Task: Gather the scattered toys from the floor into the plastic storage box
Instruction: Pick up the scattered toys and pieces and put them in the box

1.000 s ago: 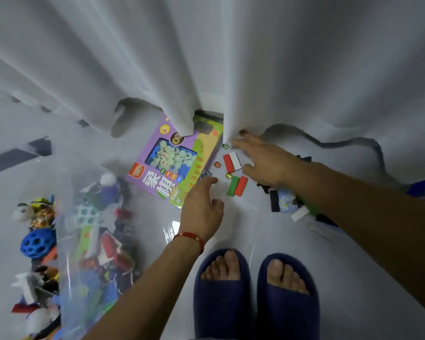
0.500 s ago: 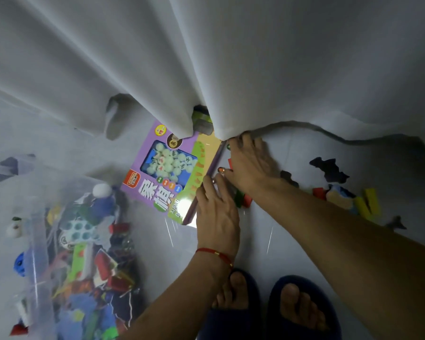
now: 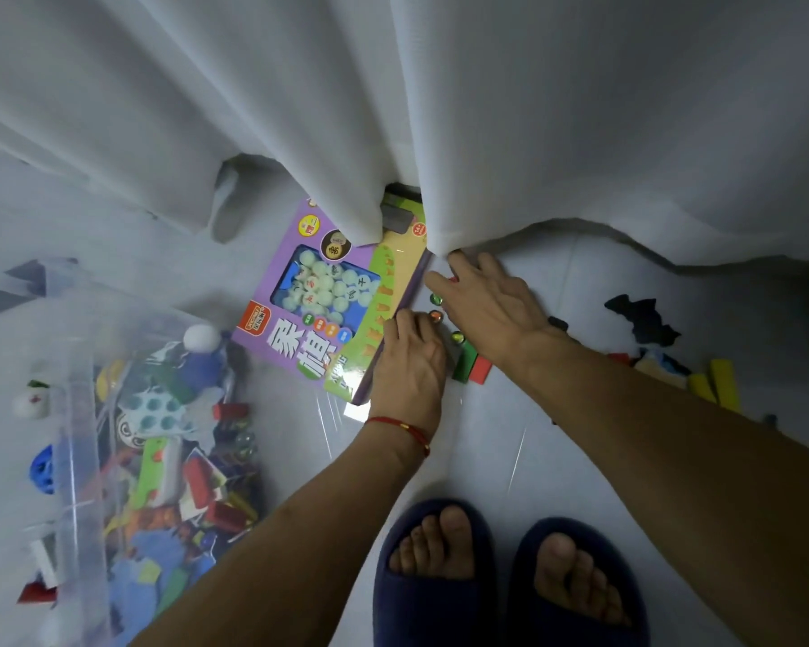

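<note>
A purple and green board-game box (image 3: 300,338) lies flat on the white floor, its far end under the curtain. My left hand (image 3: 409,366), with a red string at the wrist, rests its fingers on the box's right edge. My right hand (image 3: 486,310) lies palm down with spread fingers just right of the box, fingertips at the curtain hem. Between the hands lie three small marbles (image 3: 435,299) and a green and red block pair (image 3: 472,366). The clear plastic storage box (image 3: 83,413), full of mixed toys, stands at the left.
A white curtain (image 3: 486,109) hangs across the whole far side. Right of my arm lie black flat pieces (image 3: 645,319) and yellow blocks (image 3: 720,387). My feet in dark blue slippers (image 3: 433,576) stand just behind the hands.
My left hand has reached forward onto the game box's right edge. My right hand has slid left over the small blocks toward the curtain hem. The view has shifted right.
</note>
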Action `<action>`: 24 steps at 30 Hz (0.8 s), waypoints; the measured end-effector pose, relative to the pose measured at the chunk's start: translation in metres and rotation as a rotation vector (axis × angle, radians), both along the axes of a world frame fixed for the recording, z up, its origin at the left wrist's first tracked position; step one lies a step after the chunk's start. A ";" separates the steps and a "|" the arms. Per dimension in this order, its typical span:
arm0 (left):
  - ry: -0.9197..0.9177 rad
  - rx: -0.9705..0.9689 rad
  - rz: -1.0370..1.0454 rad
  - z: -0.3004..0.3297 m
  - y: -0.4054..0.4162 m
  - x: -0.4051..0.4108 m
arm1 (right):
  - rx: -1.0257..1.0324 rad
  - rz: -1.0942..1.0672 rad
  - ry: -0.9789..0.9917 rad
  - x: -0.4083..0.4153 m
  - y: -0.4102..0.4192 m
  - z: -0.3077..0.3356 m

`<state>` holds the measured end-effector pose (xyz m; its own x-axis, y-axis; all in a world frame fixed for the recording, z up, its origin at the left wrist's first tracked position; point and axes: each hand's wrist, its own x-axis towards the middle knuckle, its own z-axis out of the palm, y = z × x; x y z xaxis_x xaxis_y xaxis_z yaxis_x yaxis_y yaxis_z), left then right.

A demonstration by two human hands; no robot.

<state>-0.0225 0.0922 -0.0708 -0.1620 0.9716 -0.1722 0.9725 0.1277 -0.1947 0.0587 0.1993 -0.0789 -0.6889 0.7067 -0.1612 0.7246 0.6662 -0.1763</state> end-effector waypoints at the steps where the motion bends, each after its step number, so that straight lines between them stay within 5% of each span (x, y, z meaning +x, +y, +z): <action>1: -0.036 0.027 0.021 0.002 0.001 -0.002 | -0.004 0.015 -0.002 0.000 -0.001 0.000; 10: -0.465 0.203 0.276 -0.002 0.009 -0.004 | -0.089 -0.120 0.112 0.015 0.000 -0.008; 16: -0.666 0.265 0.233 0.006 0.013 0.012 | -0.218 -0.324 0.303 0.042 0.003 0.003; 20: -0.658 0.201 0.181 0.003 0.015 0.010 | -0.597 -0.738 0.707 0.059 0.002 0.028; 24: -0.626 0.183 0.136 -0.003 0.016 0.007 | -1.265 -1.106 1.181 0.077 -0.001 0.034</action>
